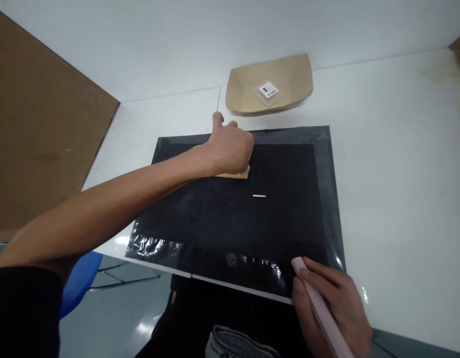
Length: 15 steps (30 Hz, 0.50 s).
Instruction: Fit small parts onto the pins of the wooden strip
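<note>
Holding pink stick right, left fist on tan card

Left hand: fingers curled shut, thumb up, resting on a tan card at far-centre of the black mat; grip contents can't tell. Right hand: fingers closed around a pink stick at the mat's near edge. White pin near the card. Paper tray behind the mat.

— The black mat: matt at the centre, with glossy film wrinkling along its border?
— Yes, on a smooth white table. The tray is matt brown paper, the side panel dull cardboard, and the pink stick is smooth, seemingly plastic.
</note>
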Motion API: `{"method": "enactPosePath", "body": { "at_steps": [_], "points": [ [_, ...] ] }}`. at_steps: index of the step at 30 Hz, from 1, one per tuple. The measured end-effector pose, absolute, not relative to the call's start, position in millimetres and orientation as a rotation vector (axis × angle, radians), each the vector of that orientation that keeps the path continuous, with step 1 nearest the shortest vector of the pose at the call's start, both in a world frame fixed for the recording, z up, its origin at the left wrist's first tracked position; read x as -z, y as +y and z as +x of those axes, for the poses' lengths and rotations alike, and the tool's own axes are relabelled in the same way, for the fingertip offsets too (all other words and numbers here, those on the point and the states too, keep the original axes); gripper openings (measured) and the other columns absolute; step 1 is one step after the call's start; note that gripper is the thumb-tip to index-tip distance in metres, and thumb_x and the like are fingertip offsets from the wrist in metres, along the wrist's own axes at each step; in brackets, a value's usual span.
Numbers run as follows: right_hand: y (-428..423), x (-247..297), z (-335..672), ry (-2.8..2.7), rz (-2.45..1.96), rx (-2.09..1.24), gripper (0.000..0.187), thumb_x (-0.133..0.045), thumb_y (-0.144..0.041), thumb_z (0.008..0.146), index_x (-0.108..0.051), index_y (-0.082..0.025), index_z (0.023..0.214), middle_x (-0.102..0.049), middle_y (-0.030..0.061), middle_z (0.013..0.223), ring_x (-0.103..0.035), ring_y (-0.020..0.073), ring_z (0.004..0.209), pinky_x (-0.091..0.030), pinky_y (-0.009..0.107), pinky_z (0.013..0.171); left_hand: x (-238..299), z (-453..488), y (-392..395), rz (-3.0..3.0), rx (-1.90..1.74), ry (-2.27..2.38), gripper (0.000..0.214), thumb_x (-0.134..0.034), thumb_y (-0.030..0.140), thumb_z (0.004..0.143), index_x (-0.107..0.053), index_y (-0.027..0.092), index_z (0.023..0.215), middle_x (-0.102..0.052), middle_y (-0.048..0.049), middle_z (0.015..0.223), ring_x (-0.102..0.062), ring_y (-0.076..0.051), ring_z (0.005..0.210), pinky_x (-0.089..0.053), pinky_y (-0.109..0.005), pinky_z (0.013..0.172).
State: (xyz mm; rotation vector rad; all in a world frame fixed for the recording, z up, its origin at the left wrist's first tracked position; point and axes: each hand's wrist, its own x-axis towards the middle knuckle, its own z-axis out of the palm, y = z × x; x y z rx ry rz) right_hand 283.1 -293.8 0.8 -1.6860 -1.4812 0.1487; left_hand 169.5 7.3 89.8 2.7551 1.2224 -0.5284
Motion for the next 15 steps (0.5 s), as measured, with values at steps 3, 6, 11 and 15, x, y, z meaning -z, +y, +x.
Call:
{"method": "enactPosePath", "body": {
  "at_steps": [3, 6, 11, 15],
  "points": [
    [-293, 1, 282, -1.487, -1.642, -0.138, 0.014, -0.071, -0.014, 0.094, -0.070, -0.017, 0.108, -0.070, 0.0065, 0.111, -0.072, 0.0136, 0.094, -0.062, 0.022, 0.080, -97, 173, 14, 2.693, 0.586, 1.243, 0.004, -0.070, 0.019, 0.063, -0.071, 0.020, 0.060, -0.065, -0.0068, 0.064, -0.064, -0.039, 0.107, -0.026, -0.069, 0.110],
    [-290, 3, 283, -1.519, -1.601, -0.125, 0.015, -0.071, -0.013, 0.094, -0.069, -0.016, 0.109, -0.070, 0.0070, 0.112, -0.072, 0.0134, 0.095, -0.062, 0.021, 0.079, -111, 171, 33, 2.540, 0.677, 1.245, 0.017, -0.074, 0.037, 0.073, -0.080, 0.023, 0.079, -0.076, -0.0071, 0.084, -0.068, -0.037, 0.106, -0.025, -0.066, 0.114],
    [-289, 4, 285, -1.516, -1.601, -0.119, 0.015, -0.071, -0.011, 0.094, -0.069, -0.015, 0.108, -0.069, 0.0075, 0.111, -0.072, 0.0136, 0.096, -0.062, 0.021, 0.082, -117, 155, 56, 2.462, 0.510, 1.216, 0.033, -0.075, 0.054, 0.074, -0.083, 0.035, 0.100, -0.080, 0.0025, 0.102, -0.070, -0.031, 0.106, -0.029, -0.053, 0.117],
    [-292, 5, 284, -1.564, -1.596, -0.112, 0.014, -0.070, -0.015, 0.096, -0.069, -0.015, 0.110, -0.069, 0.0075, 0.113, -0.071, 0.0129, 0.096, -0.061, 0.021, 0.082, -104, 143, 53, 2.574, 0.522, 1.116, 0.029, -0.073, 0.046, 0.078, -0.083, 0.029, 0.099, -0.080, 0.0004, 0.094, -0.069, -0.027, 0.098, -0.024, -0.058, 0.115]
  ]
}}
